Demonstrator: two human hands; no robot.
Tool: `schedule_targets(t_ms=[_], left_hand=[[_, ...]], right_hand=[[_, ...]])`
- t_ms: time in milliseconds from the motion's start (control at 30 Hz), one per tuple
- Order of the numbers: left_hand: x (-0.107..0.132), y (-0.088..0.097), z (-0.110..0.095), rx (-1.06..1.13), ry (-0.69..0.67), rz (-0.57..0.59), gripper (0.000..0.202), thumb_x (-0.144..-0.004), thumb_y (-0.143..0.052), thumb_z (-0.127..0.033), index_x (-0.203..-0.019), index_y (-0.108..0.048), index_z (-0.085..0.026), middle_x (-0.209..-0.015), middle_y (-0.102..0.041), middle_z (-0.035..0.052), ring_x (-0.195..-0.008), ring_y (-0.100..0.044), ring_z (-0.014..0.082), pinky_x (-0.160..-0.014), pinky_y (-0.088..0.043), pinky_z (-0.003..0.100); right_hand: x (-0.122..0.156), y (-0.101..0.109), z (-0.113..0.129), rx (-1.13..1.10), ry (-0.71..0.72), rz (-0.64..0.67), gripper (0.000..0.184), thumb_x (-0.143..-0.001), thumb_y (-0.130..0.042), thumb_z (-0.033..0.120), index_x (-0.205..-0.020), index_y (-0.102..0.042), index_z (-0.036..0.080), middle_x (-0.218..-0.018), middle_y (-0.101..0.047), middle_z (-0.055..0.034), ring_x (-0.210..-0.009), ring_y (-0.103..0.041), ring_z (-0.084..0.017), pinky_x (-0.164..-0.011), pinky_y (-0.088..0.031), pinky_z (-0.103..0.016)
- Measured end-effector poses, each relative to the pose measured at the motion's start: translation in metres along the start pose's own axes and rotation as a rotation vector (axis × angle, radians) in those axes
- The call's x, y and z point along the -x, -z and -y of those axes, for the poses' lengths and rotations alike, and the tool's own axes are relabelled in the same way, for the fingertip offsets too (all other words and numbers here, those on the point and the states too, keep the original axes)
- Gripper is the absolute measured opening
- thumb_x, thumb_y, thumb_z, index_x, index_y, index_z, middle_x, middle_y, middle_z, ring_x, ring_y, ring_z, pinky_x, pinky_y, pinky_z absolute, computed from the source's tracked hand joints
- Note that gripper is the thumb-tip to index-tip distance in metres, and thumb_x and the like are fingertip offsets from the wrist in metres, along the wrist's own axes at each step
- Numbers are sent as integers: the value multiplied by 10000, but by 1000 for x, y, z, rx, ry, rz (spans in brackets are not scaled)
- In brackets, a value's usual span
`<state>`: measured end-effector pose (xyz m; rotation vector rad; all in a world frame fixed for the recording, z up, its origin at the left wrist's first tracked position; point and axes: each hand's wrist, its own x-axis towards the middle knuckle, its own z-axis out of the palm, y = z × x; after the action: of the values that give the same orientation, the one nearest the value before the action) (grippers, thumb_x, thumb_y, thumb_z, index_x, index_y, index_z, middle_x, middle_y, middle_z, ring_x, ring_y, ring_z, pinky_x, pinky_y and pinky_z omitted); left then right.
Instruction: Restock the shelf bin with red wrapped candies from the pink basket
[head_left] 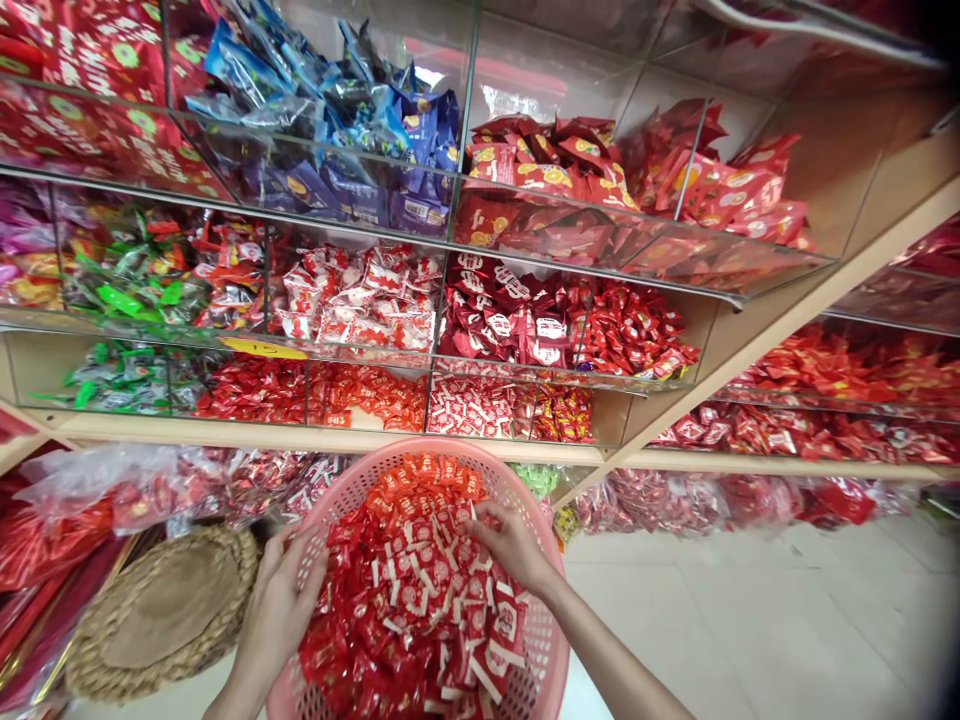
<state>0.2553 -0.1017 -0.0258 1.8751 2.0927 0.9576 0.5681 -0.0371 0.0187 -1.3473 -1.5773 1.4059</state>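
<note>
A pink plastic basket (551, 660) with perforated sides holds many small wrapped candies (420, 570). Glossy red wrappers lie at its left, orange-red ones at the far side, and red-and-white ones through the middle and right. My left hand (281, 600) is closed over the basket's left rim, with the thumb side toward the candies. Inside the basket on the right, my right hand (510, 545) has its fingers curled together at a red-and-white candy, its fingertips touching the pile.
Clear-fronted shelves (360, 340) of sorted candies rise ahead, with a yellow price tag (264, 348) on one edge. A woven straw tray (165, 610) lies at lower left beside bagged candies (150, 490). Tiled floor (720, 620) extends right. A wooden post (795, 300) slants at the shelf end.
</note>
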Motion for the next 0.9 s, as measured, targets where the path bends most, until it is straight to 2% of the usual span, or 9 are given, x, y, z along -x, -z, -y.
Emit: schedule_targets(t_ms=[200,367,500,700,900], left_hand=[[0,1,-3,15,9,6,398,-847,-386,-445,-1135,-536,-214,-1214,-446,88,-1154,-469,230,-976,-407,390],[0,2,-2,13,12,-8,394,-834,-396,-443,-1119,-549,-219,-1195,-463,82,-1129,-490,230,-968,-415,378],[0,1,-1,14,23,3,410,-828,-393,-451,-1121,-559,-217,-1203,-463,82,-1123,-497,233,-970,-414,382],[1,0,1,13,4,12,417,-843,-388,-438,-1165,-530,-214,-1214,-455,82,-1147,-478,225,-996,-389,379],[0,1,-1,9,10,8,405,-836,-397,-436,-1148,-541,-222,-1198,-464,77,-1134,-487,226,-970,-412,371]], right_hand=[[-8,12,-8,143,54,44,396,-793,-534,540,-624,-454,190,-552,-427,48,-464,-393,-80,-453,-294,-217],[-3,21,-7,81,-9,88,407,-782,-533,575,-661,-450,195,-530,-401,61,-459,-388,-80,-446,-286,-211],[5,35,-2,107,-36,131,405,-775,-542,569,-660,-472,187,-565,-439,47,-479,-410,-81,-438,-297,-204],[15,54,0,226,-97,286,322,-751,-578,404,-580,-410,188,-558,-451,48,-458,-429,-77,-419,-332,-195],[12,62,-1,382,-166,346,186,-727,-540,271,-576,-478,183,-525,-511,38,-454,-476,-94,-416,-352,-192]])
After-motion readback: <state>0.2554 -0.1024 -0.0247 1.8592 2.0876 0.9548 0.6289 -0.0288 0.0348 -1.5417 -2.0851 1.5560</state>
